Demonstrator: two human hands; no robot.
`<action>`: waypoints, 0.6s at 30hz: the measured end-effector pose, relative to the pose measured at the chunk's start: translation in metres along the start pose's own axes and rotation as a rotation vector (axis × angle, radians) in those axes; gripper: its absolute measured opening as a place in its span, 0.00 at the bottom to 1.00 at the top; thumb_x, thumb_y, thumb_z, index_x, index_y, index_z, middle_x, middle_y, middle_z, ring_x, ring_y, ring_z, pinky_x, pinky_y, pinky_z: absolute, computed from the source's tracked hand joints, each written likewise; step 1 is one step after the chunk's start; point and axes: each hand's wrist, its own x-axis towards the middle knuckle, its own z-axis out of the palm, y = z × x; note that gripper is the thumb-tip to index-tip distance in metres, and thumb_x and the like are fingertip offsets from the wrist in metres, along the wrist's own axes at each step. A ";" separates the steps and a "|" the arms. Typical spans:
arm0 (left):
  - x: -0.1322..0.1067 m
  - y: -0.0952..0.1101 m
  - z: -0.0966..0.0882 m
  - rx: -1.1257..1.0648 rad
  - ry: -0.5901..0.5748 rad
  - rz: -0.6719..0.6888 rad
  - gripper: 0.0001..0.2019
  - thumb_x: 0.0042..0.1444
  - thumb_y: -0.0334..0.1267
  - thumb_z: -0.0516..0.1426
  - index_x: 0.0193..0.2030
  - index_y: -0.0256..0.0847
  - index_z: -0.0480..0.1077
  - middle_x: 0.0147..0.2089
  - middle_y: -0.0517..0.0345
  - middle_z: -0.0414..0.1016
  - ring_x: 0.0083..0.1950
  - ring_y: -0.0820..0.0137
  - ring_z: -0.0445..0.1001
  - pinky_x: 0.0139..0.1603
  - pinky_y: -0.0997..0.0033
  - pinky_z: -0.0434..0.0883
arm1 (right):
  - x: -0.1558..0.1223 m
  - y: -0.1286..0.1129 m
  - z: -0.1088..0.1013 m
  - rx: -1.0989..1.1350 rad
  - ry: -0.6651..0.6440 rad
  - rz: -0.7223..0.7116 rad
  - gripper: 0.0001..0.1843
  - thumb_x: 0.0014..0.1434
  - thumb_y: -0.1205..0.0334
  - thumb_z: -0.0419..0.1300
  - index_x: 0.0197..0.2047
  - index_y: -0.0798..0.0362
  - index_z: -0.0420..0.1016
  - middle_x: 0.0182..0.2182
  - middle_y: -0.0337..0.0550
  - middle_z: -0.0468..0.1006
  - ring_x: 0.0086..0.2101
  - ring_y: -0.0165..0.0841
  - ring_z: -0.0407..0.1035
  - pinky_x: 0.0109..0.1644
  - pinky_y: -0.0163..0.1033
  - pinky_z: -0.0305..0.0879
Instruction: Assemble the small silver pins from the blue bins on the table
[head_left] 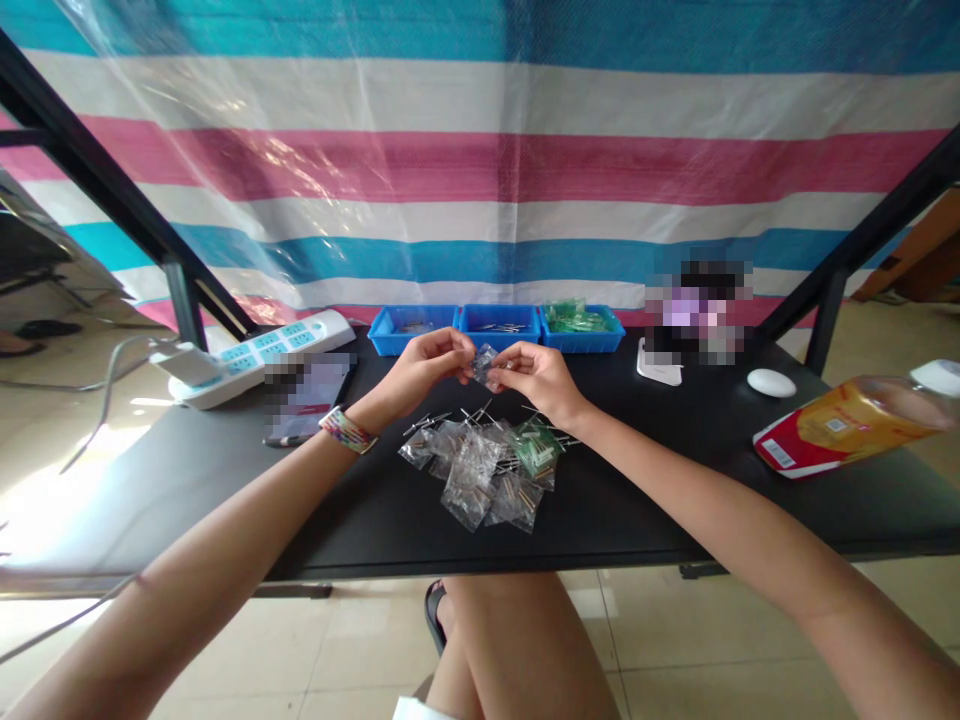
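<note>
Between my fingertips, just in front of the blue trays, is a small clear plastic bag. My left hand pinches its left side, and my right hand pinches the right. What the bag contains is too small to make out. Below my hands lies a pile of small clear bags with thin pieces inside, mixed with loose metal pins. A green packet rests on the pile's right side.
Three blue trays line the back edge; the right one holds green packets. A power strip and a phone are at left. A bottle, a white oval object and a white case are at right.
</note>
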 end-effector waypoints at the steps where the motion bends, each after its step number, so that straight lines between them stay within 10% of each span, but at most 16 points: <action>1: 0.000 0.001 -0.002 0.031 0.005 -0.010 0.17 0.57 0.50 0.70 0.31 0.38 0.75 0.27 0.59 0.75 0.29 0.71 0.73 0.34 0.71 0.73 | 0.000 -0.001 -0.001 -0.042 0.028 -0.031 0.24 0.48 0.44 0.81 0.37 0.51 0.80 0.28 0.41 0.84 0.31 0.39 0.80 0.41 0.47 0.79; 9: -0.002 0.006 -0.003 0.171 -0.158 -0.172 0.33 0.66 0.67 0.57 0.32 0.34 0.82 0.30 0.44 0.83 0.27 0.68 0.76 0.26 0.71 0.67 | -0.012 -0.016 -0.004 -0.570 0.094 -0.436 0.07 0.68 0.57 0.67 0.37 0.47 0.84 0.37 0.45 0.86 0.40 0.41 0.80 0.50 0.48 0.76; 18: 0.003 -0.006 -0.011 0.072 -0.008 -0.105 0.15 0.54 0.46 0.70 0.42 0.36 0.84 0.37 0.49 0.85 0.33 0.67 0.80 0.30 0.72 0.76 | -0.014 -0.022 -0.005 -0.740 -0.055 -0.581 0.15 0.64 0.68 0.65 0.53 0.45 0.83 0.55 0.49 0.83 0.57 0.45 0.76 0.66 0.57 0.69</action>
